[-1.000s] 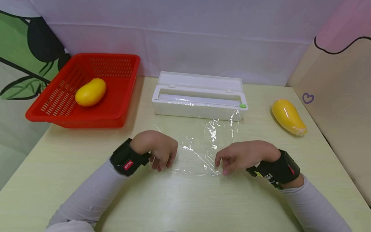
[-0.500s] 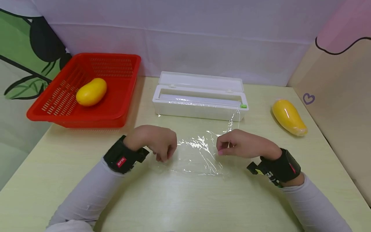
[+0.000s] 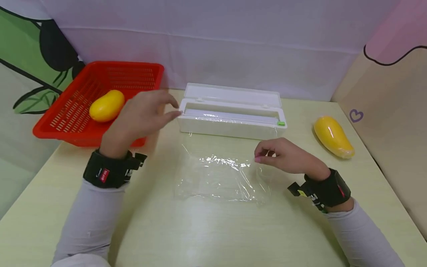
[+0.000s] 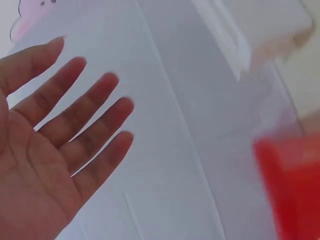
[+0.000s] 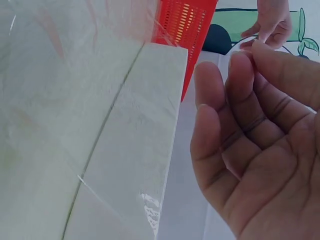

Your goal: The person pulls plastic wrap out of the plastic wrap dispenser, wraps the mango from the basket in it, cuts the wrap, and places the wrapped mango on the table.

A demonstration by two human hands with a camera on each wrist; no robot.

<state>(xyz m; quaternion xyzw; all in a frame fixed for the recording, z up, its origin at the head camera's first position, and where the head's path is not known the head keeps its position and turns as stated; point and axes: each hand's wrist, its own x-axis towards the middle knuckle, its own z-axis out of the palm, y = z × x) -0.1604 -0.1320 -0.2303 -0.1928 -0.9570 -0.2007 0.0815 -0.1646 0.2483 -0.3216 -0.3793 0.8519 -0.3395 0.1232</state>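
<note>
A sheet of clear plastic wrap (image 3: 220, 178) lies on the table, running forward from a white wrap dispenser (image 3: 230, 128) whose lid stands up. My left hand (image 3: 143, 113) is raised between the red basket (image 3: 80, 140) and the dispenser's left end; the left wrist view shows its fingers spread and holding nothing. Over the wrap's right side hovers my right hand (image 3: 283, 155), fingers loosely bent and thumb near the fingertips. No wrap shows clearly between them. A yellow mango (image 3: 106, 106) rests in the basket.
At the table's right side lies another mango (image 3: 333, 137), covered in clear wrap. A green slider (image 3: 281, 123) sits at the dispenser's right end. Fabric backdrops (image 3: 250, 55) border the table (image 3: 207, 237) behind and on both sides.
My left hand has left the wrap and moved up and left toward the basket. The right hand has slid back along the wrap, away from its front edge.
</note>
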